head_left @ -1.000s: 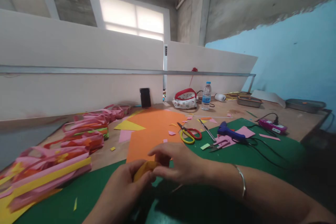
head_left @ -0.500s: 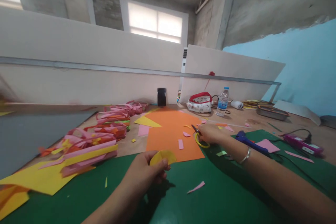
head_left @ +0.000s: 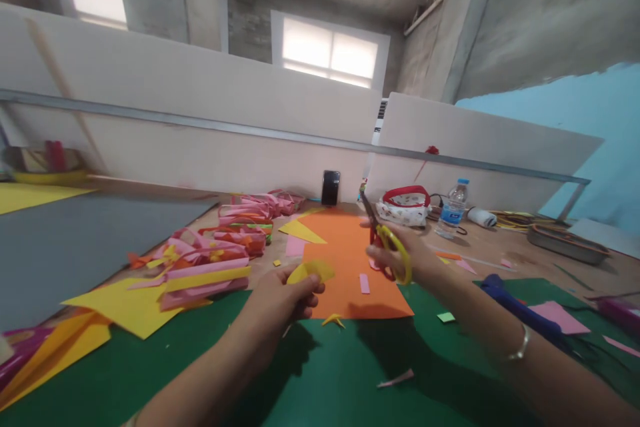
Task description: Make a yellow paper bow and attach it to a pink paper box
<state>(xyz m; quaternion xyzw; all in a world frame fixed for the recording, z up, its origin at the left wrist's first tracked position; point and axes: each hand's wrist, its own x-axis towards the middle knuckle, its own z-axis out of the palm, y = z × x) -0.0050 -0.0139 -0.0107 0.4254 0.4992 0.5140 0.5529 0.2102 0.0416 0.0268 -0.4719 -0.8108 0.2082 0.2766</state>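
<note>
Pinching 1 yellow paper piece [head_left: 320,270] in left hand [head_left: 280,300], at left side of orange sheet [head_left: 345,257]. Gripping scissors [head_left: 379,230] in right hand [head_left: 419,255], at orange sheet's right side, with blades angled up, away from yellow paper piece. Probably at pre-cut stage: for next move, need to turn blades toward piece and keep left fingertips clear.
</note>
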